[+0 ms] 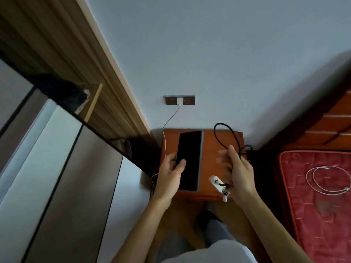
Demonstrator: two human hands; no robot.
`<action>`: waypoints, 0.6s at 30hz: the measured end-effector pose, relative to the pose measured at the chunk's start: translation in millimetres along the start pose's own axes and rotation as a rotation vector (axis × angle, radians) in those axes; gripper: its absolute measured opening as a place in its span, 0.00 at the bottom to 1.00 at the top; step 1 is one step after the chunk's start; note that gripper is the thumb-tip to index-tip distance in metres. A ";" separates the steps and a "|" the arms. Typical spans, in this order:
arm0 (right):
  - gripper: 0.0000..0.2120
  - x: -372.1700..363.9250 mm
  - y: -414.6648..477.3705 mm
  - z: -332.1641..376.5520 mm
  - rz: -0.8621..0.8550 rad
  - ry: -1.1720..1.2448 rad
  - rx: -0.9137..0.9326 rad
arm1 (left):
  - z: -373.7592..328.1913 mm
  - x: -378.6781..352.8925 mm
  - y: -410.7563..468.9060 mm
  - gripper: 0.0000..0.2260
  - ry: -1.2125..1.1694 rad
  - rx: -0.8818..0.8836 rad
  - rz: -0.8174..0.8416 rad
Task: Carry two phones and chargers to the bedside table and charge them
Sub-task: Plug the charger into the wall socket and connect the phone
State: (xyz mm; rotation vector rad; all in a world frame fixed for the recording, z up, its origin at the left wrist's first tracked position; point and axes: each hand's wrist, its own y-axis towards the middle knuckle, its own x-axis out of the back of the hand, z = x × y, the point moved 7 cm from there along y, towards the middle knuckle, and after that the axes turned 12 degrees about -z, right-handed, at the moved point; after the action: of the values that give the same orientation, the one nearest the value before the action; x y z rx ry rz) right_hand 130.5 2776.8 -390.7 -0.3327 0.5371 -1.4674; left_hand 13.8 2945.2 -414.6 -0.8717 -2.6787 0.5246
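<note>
Over the bedside table (209, 147): both hands up in the air, each one holding something.
Left hand (169, 173): gripping the black phone (190, 158) down by its near left corner. Thumb (181, 163) pressed flat on the glass, other fingers tucked behind the left edge with only the tips peeking out.
Black phone: screen dark and face up, long side running near to far, above the left half of the tabletop. Touching the wood or not, honestly can't tell.
Right hand (239, 168): closed round a bunched black cable (221, 123). Index finger sticking up, thumb and the rest smeared with blur, so can't tell the exact finger layout.
Black cable: looping up and away from the fist, over the right half of the table.
White gadget (215, 184): dangling just under the right hand, with a short black strap and a little charm (226, 192). Way too blurry to call it a phone or a charger.
Wall socket (188, 100): on the far wall above the table, white plug (178, 101) stuck in it.
White cable (171, 116): dropping from that plug, down past the table's left edge toward the left wrist.
Right of the table: red mattress (313, 215) with a coiled cable (327, 193) lying on it, wooden headboard (322, 126) beyond.
Left side: glossy wardrobe doors (57, 168).
</note>
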 end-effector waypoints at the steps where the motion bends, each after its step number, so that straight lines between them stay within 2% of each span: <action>1: 0.17 -0.6 14.7 -2.7 0.002 -0.023 0.006 | 9.7 -9.2 10.5 0.10 0.018 0.010 -0.016; 6: 0.15 -6.4 75.1 -30.2 -0.020 -0.213 -0.027 | 68.7 -38.8 52.7 0.14 0.090 0.119 -0.076; 10: 0.15 -10.1 120.9 -67.1 -0.068 -0.307 -0.062 | 119.5 -59.1 95.2 0.17 0.168 0.135 -0.105; 14: 0.15 -2.6 156.7 -104.4 -0.122 -0.384 -0.105 | 177.1 -78.4 133.0 0.17 0.282 0.146 -0.122; 18: 0.16 6.0 176.8 -126.7 -0.146 -0.388 -0.160 | 237.5 -95.0 158.9 0.23 0.399 0.182 -0.098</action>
State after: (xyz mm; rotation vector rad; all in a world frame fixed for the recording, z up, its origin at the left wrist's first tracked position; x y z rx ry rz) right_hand 212.8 2800.5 -590.7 -0.7780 0.3205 -1.4541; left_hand 82.2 2947.0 -707.9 -0.7042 -2.2594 0.5023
